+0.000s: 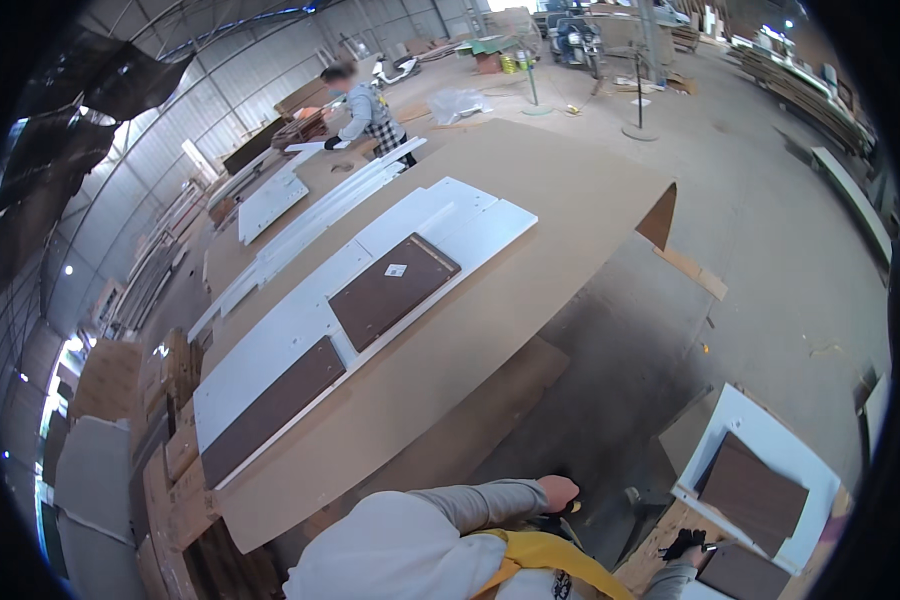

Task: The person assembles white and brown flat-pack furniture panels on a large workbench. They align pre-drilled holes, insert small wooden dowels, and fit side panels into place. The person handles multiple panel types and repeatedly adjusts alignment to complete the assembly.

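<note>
My left hand [560, 493] is low in front of my body, beside the yellow strap [555, 548] I wear. Its fingers are mostly hidden in shadow, so their grip cannot be made out. My right hand [683, 545], in a black glove, is at the near edge of a stack of panels at lower right. Its fingers look curled around a small, shiny thing too small to name. Beside it lie a dark brown board [745, 572] and a larger brown board [755, 492], which rests on a white panel [730, 408].
A long table covered with brown cardboard [510, 300] carries white panels [270, 375] and two brown boards [395, 290]. At its far end a person [370, 115] bends over more panels. Wooden crates [175, 470] stand at left. A cardboard strip [690, 272] lies beyond the table's right corner.
</note>
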{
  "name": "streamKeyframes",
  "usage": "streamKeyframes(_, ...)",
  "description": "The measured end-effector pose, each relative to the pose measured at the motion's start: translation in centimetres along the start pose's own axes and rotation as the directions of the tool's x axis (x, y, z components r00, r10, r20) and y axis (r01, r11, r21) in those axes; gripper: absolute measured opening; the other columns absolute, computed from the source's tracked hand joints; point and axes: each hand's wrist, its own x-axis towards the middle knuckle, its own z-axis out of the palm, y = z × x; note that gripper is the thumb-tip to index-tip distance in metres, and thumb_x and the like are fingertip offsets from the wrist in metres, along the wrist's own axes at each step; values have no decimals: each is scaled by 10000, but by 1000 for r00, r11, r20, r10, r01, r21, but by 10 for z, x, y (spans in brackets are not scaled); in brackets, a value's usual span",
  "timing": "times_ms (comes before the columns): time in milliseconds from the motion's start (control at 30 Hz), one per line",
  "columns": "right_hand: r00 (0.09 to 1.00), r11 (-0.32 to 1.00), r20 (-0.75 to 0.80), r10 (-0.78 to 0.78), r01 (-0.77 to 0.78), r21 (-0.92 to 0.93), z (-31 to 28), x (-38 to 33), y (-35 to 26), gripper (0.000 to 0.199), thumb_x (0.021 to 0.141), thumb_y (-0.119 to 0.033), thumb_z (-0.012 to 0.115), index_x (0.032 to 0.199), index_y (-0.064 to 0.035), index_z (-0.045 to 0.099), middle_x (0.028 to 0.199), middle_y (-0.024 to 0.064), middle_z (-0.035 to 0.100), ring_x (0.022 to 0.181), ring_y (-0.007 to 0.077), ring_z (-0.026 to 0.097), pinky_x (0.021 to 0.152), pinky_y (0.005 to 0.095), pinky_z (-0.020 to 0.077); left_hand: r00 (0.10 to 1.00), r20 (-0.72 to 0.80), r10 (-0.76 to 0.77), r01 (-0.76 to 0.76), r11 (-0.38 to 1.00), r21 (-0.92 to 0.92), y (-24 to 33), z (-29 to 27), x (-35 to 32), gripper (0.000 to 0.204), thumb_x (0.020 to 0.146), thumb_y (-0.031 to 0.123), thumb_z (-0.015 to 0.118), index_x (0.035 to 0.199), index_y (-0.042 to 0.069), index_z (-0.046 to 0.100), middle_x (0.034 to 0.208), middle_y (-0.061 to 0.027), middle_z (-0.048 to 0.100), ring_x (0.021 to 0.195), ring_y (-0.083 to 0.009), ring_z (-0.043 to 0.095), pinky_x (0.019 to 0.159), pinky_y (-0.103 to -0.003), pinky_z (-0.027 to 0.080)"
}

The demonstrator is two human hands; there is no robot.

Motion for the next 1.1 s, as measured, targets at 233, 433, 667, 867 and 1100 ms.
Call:
streamKeyframes(233,958,902,-257,-129,5,-432,60,37,-16,225,831,-274,640,926,-70,633,819,108,644,700,233,606,645,336,493,998,-32,53,-56,991,-120,-26,-55,75,239,769,163,583,906,-25,638,925,-230,635,940,-397,594,812,-454,475)
streamKeyframes(433,921,611,-340,-191,-160,-776,86,54,-21,308,809,-317,640,930,-33,651,858,120,661,722,250,612,673,367,493,996,7,92,-91,986,-138,-31,-86,173,178,730,132,598,806,-19,655,758,-222,641,776,-370,644,691,-463,506)
streamKeyframes(667,881,-413,-229,-413,-405,-816,-29,97,23,351,903,-279,524,959,41,659,920,174,684,821,289,645,706,382,491,971,201,130,-131,991,-11,51,-124,320,223,786,137,601,938,-12,667,876,-230,651,866,-383,633,765,-463,508)
streamKeyframes(867,701,824,-670,-243,-216,-524,124,51,-5,414,895,-337,613,878,76,629,732,110,619,663,194,525,637,387,447,899,-53,436,-439,895,-81,86,-103,389,659,786,273,696,1330,30,415,1315,-208,479,1201,-355,464,993,-397,400)
streamKeyframes(1100,781,869,-584,-222,-113,-481,65,67,17,207,882,-144,564,922,50,624,767,88,619,678,191,547,640,356,449,898,60,436,-438,875,208,142,-50,451,649,797,364,642,1343,81,433,1267,-175,531,1162,-340,500,986,-417,394)
